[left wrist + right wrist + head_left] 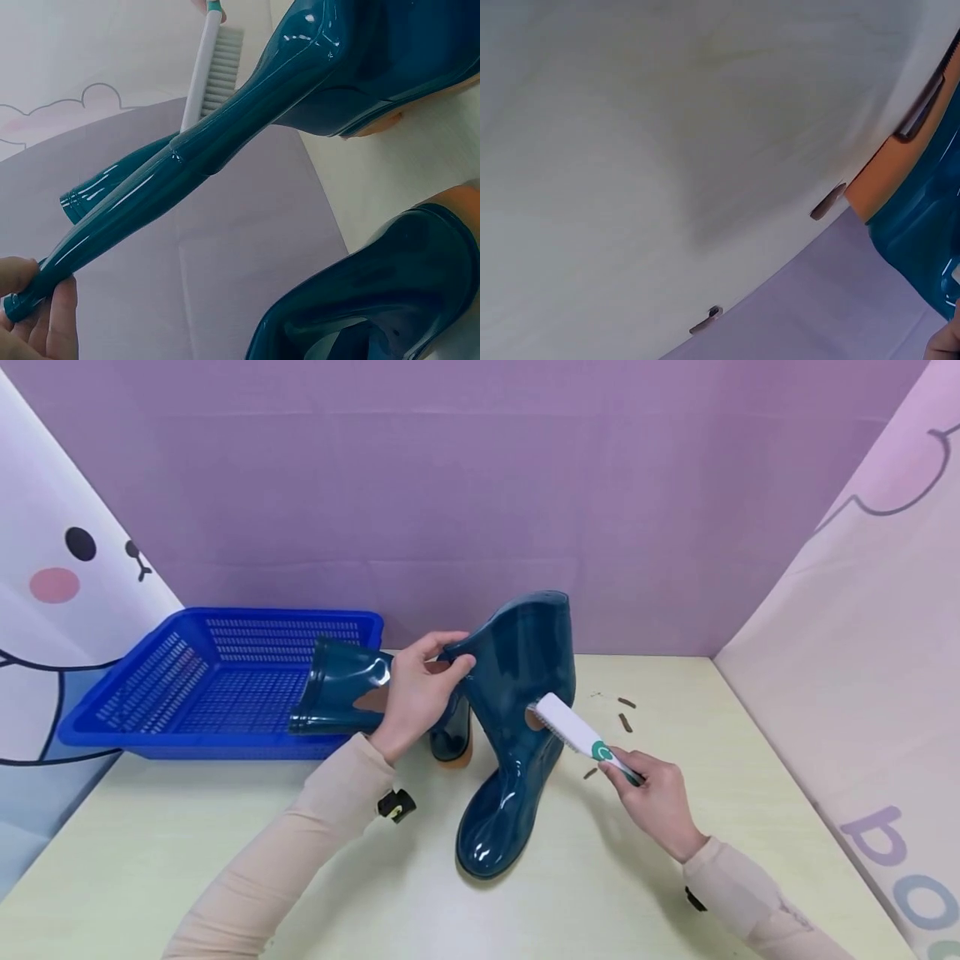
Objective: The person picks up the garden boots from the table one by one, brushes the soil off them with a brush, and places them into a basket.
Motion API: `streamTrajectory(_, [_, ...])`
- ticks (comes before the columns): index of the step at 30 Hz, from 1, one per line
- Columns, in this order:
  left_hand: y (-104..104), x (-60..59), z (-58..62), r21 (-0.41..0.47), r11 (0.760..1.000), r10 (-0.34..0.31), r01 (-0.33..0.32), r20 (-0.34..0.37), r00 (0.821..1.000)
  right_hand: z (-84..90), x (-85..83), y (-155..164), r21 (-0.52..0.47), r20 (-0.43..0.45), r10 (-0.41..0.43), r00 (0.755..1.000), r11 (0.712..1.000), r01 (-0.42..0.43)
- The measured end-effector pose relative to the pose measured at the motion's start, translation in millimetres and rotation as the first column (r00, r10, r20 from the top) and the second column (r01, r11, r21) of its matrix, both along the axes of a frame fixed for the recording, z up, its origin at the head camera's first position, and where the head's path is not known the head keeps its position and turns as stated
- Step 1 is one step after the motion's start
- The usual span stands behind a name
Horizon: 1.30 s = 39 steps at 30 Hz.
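Head view: boot (341, 687) over blue basket (172, 693)

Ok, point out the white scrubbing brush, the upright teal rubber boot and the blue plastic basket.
white scrubbing brush (564, 723), head view, on its white back.
upright teal rubber boot (517, 668), head view, on its shaft.
blue plastic basket (157, 652), head view, on its left wall.

Open tabletop (750, 793) lies right of the upright boot (510, 735); small brown scraps (625, 714) dot it. Left, a second boot (352, 689) and blue basket (217, 681) crowd the space; walls close three sides.
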<state>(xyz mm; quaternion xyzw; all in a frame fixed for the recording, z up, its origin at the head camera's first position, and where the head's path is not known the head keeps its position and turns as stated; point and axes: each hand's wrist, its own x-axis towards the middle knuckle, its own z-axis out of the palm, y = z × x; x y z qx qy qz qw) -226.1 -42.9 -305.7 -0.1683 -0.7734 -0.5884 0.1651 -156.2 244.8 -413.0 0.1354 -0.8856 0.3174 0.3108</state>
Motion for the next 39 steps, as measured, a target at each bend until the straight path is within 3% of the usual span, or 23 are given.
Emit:
streamTrajectory(9, [-3, -3.4, -3.1, 0.008, 1.0, 0.012, -0.012, 0.014, 1.0, 4.3, 6.8, 9, 0.001, 0.005, -0.019, 1.0, 1.0, 0.019])
streamTrajectory(17, [-4, -3.0, -1.3, 0.016, 1.0, 0.011, -0.011, 0.013, 1.0, 3.6, 1.1, 1, -0.148, -0.077, 0.093, 0.993, 0.983, -0.104])
streamTrajectory(21, [-1, -0.6, 0.1, 0.002, 1.0, -0.008, 0.008, -0.012, 1.0, -0.6, -5.1, -6, -0.143, -0.026, 0.096, 0.995, 0.985, -0.098])
streamTrajectory(25, [1, 1.0, 0.6, 0.001, 1.0, -0.019, 0.019, -0.027, 0.999, -5.3, -8.7, -7, -0.107, 0.004, 0.068, 0.998, 0.992, -0.067])
streamTrajectory(29, [1, 0.5, -0.5, 0.007, 1.0, -0.027, 0.027, -0.035, 0.999, -0.8, -9.7, -5, -0.006, 0.009, 0.044, 0.999, 0.999, -0.044])
streamTrajectory(34, [1, 0.2, -1.9, -0.012, 1.0, -0.028, 0.028, -0.04, 0.999, 25.1, -6.3, -4, 0.16, 0.047, 0.013, 0.999, 0.987, -0.02])
streamTrajectory(39, [1, -1.3, -2.0, -0.011, 1.0, -0.022, 0.021, -0.036, 0.999, 48.1, -1.2, -3, 0.228, 0.111, -0.015, 0.994, 0.974, -0.011])
